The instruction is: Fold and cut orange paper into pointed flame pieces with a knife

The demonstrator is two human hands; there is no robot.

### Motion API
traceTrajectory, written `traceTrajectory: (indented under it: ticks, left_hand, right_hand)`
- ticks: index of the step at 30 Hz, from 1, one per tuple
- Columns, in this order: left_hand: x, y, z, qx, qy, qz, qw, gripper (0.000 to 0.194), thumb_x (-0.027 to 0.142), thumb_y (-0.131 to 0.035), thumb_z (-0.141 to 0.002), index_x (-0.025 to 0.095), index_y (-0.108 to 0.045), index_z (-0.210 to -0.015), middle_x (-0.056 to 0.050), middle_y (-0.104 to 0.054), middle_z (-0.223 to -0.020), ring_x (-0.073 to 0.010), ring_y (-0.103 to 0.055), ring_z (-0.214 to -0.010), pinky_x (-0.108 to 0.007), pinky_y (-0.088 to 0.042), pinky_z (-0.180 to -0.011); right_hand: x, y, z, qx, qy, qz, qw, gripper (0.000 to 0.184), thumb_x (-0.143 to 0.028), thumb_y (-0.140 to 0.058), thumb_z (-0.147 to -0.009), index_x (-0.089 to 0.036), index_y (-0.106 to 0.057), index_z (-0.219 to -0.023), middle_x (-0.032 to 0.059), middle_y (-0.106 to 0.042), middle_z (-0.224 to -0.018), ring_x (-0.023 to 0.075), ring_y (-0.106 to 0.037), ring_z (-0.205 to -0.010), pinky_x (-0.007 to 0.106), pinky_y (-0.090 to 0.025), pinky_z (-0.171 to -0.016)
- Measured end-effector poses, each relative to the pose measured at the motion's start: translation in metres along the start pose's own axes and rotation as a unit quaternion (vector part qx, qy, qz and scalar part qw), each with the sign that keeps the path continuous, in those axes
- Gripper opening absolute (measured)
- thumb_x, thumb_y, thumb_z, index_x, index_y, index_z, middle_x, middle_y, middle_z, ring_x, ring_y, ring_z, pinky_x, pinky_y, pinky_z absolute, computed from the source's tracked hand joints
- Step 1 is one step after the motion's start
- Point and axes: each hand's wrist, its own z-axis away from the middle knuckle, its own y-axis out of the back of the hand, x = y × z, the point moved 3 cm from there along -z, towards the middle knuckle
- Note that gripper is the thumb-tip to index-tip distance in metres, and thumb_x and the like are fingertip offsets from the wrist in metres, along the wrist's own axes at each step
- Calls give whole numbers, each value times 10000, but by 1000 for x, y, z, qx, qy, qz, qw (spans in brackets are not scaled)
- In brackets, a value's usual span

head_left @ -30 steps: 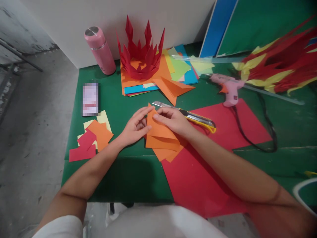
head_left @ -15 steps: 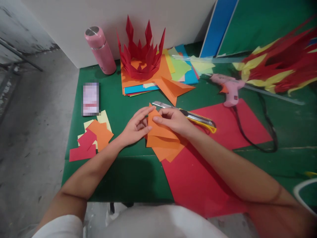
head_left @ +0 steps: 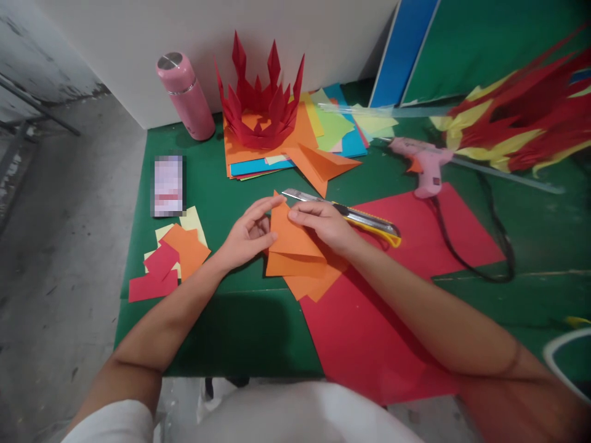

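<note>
Above the loose orange sheets point(head_left: 311, 280), the folded paper point(head_left: 293, 237) sits between both hands. Right hand point(head_left: 330, 229): thumb and fingers clamped on its right side. Left hand point(head_left: 242, 241): thumb and forefinger apart at the left edge; cannot tell if they pinch. Judgement: an even, light pinch, with layers flush before pressing, should keep creases crisp; the knife point(head_left: 362, 218) has its blade out near the fingertips, so best slid aside
</note>
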Motion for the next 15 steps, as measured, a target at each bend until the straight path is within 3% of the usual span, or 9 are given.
traceTrajectory:
  ticks: [8, 11, 15]
  left_hand:
    - [-5, 39, -5, 111, 45, 30, 992, 663, 479, -788, -793, 351, -557, -1401, -59, -565, -1476, -258, -691, -1111, -391, -594, -902]
    - [-6, 48, -6, 147, 33, 30, 988, 624, 462, -740, -828, 339, -555, -1410, -58, -657, -1353, -276, -681, -1159, -416, -579, -957]
    - [-8, 49, -6, 163, 15, 24, 986, 622, 472, -723, -840, 342, -542, -1420, -59, -641, -1377, -272, -674, -1177, -412, -574, -969]
  right_hand:
    - [1, 2, -2, -14, -10, 12, 1000, 354, -495, -720, -725, -213, -574, -568, -5, -545, -638, 138, -476, -616, 303, -380, -599]
    - [4, 2, -2, -12, -25, -3, 1000, 327, -477, -714, -712, -208, -594, -571, 0, -559, -644, 132, -487, -595, 298, -385, -586]
    - [4, 3, -1, 5, -28, -25, 999, 345, -477, -726, -708, -207, -578, -552, -18, -505, -582, 120, -455, -574, 287, -367, -567]
